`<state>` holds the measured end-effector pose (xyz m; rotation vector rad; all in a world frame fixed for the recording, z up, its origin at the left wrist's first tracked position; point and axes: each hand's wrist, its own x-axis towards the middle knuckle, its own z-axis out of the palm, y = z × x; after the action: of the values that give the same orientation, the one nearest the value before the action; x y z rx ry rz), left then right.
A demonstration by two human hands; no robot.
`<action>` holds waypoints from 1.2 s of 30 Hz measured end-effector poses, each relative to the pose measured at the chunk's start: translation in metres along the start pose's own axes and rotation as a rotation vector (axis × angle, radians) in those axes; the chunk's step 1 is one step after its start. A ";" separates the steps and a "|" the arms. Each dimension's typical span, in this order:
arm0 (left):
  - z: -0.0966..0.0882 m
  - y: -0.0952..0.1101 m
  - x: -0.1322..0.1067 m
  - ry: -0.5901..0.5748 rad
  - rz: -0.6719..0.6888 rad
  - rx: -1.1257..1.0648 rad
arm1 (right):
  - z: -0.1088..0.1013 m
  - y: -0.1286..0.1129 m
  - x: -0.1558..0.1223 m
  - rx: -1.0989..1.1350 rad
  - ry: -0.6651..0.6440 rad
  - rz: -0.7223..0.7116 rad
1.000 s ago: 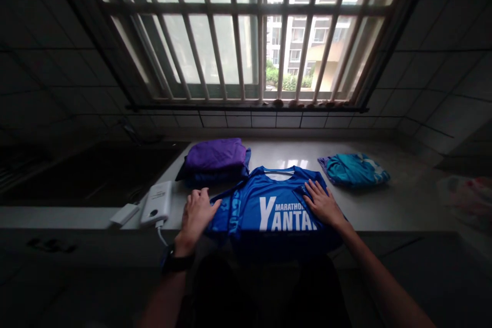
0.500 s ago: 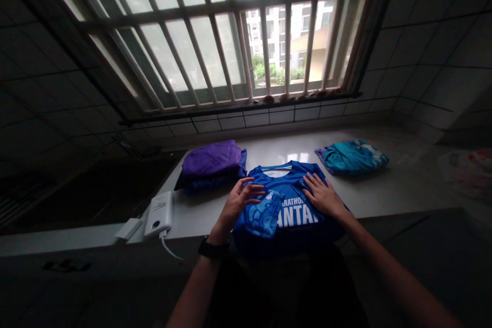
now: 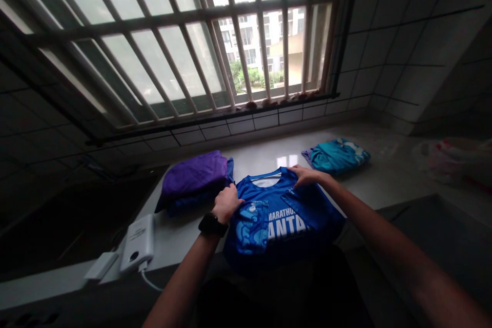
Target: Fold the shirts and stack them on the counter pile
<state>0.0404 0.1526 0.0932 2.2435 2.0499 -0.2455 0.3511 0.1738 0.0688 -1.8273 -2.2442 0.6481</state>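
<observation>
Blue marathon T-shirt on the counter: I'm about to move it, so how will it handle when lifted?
The blue marathon T-shirt will probably be floppy, since its folded sleeve lies flat and soft. It looks light and thin under the left hand. It may slide slightly on the glossy pale counter.

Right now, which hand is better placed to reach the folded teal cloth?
Probably the right hand: it rests at the blue shirt's shoulder, nearest the teal bundle. The left hand sits beside the purple pile.
</observation>
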 end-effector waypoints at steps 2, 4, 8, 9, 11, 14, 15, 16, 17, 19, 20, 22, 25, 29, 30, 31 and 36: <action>0.002 -0.004 0.006 -0.053 0.062 -0.046 | 0.000 -0.001 0.005 0.027 -0.085 0.051; 0.008 -0.010 0.011 -0.040 0.142 -0.119 | 0.003 0.001 0.003 0.058 -0.169 0.101; 0.008 -0.011 0.027 0.075 0.272 -0.200 | 0.003 0.004 0.002 0.088 -0.042 0.053; 0.002 -0.008 0.034 0.118 0.285 -0.211 | -0.001 0.003 0.007 0.087 0.058 0.029; -0.020 0.001 0.054 0.204 0.285 -0.233 | -0.016 -0.004 0.022 0.075 0.247 0.003; -0.066 0.008 0.080 0.390 0.254 -0.304 | -0.054 -0.022 0.050 0.068 0.458 0.000; -0.081 0.007 0.083 0.507 0.249 -0.365 | -0.069 -0.028 0.055 0.090 0.581 -0.022; -0.094 0.003 0.083 0.610 0.245 -0.415 | -0.082 -0.035 0.056 0.127 0.723 -0.062; -0.103 -0.003 0.079 0.701 0.246 -0.459 | -0.092 -0.040 0.051 0.173 0.865 -0.117; -0.106 -0.019 0.058 0.810 0.265 -0.539 | -0.098 -0.046 0.025 0.265 1.063 -0.245; -0.098 -0.027 0.042 0.845 0.292 -0.603 | -0.092 -0.046 0.005 0.286 1.071 -0.290; -0.063 -0.042 0.004 0.808 0.375 -0.730 | -0.061 -0.041 -0.043 0.297 0.986 -0.338; 0.019 -0.051 -0.048 0.621 0.453 -0.710 | 0.018 -0.022 -0.110 0.265 0.813 -0.281; 0.109 -0.046 -0.074 0.428 0.436 -0.623 | 0.107 0.007 -0.151 0.140 0.540 -0.099; 0.119 -0.045 -0.071 0.421 0.430 -0.604 | 0.118 0.012 -0.151 0.105 0.495 -0.070; 0.124 -0.043 -0.065 0.417 0.428 -0.590 | 0.122 0.017 -0.148 0.077 0.465 -0.053; 0.091 -0.028 -0.013 0.378 0.451 -0.554 | 0.088 0.025 -0.102 0.050 0.414 -0.028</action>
<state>0.0065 0.1268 0.0072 2.3914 1.4093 0.7315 0.3618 0.0595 -0.0068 -1.7137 -1.9585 0.2829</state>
